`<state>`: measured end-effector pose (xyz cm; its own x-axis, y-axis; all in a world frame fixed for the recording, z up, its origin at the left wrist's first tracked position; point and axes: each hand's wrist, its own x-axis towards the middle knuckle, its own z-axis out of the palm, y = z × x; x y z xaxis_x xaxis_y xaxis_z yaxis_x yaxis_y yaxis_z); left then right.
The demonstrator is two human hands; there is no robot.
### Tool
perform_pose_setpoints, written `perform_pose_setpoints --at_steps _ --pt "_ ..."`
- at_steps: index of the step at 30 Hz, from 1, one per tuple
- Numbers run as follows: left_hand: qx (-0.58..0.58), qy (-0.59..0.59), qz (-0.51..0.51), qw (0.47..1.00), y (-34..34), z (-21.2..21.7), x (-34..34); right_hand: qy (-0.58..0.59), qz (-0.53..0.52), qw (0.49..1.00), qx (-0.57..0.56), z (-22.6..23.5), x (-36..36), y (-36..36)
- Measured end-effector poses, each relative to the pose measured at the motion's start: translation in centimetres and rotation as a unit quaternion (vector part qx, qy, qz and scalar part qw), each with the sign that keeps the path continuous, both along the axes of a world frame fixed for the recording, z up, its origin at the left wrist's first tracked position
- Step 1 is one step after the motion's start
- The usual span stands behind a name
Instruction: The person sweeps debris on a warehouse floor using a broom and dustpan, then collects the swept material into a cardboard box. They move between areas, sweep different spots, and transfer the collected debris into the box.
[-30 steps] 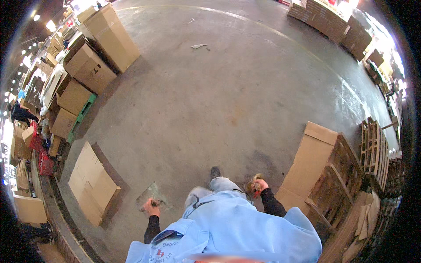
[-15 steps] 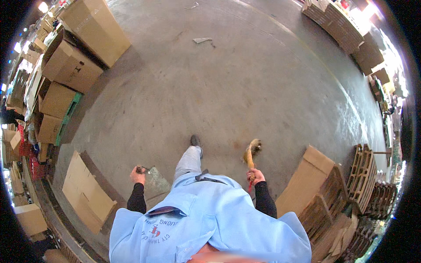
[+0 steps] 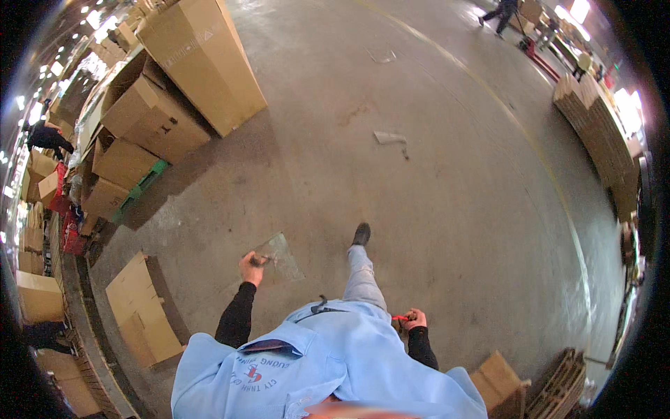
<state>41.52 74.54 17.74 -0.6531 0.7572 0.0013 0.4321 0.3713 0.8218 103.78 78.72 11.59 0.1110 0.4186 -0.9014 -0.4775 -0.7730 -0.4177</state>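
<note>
My left hand (image 3: 251, 269) is closed round the dark handle of a dustpan, its flat grey-green, dull pan (image 3: 280, 257) held out over the concrete floor. To the right of my body, my right hand (image 3: 415, 319) is closed on a hand broom, of which the red end (image 3: 399, 318) shows beside my fingers. The broom's yellow handle and bristles are hidden now. One dark shoe (image 3: 361, 234) is stretched forward between my hands.
Big cardboard boxes (image 3: 202, 63) stand at the left, some on a green pallet (image 3: 143, 188). A flattened carton (image 3: 143, 311) lies nearer. Pale scraps (image 3: 389, 137) lie ahead. Wooden pallets (image 3: 558, 387) are at lower right. A person (image 3: 499, 15) walks far right near a red pallet jack (image 3: 537, 59).
I have stepped on and the view has swung left. The dustpan has come forward and right. The broom has swung back, so its bristles no longer show.
</note>
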Motion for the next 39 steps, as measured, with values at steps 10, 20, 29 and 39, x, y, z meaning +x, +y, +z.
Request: perform_pose_setpoints --at_steps 10,20,29,39 --pt "0.127 -0.280 0.257 0.916 17.0 2.8 -5.2 -0.031 0.171 0.971 0.162 -3.9 -7.3 28.9" --pt "-0.230 0.022 0.234 0.944 38.5 1.2 -10.5 0.232 -0.200 0.947 -0.098 2.8 -23.2 62.7" --pt "0.045 -0.134 0.256 0.956 58.0 2.8 -21.4 0.301 -0.088 0.949 -0.022 5.2 -40.4 92.4" --pt "0.071 -0.137 0.320 0.935 72.1 6.4 -30.1 0.520 -0.174 0.836 -0.035 5.2 -48.5 123.8"
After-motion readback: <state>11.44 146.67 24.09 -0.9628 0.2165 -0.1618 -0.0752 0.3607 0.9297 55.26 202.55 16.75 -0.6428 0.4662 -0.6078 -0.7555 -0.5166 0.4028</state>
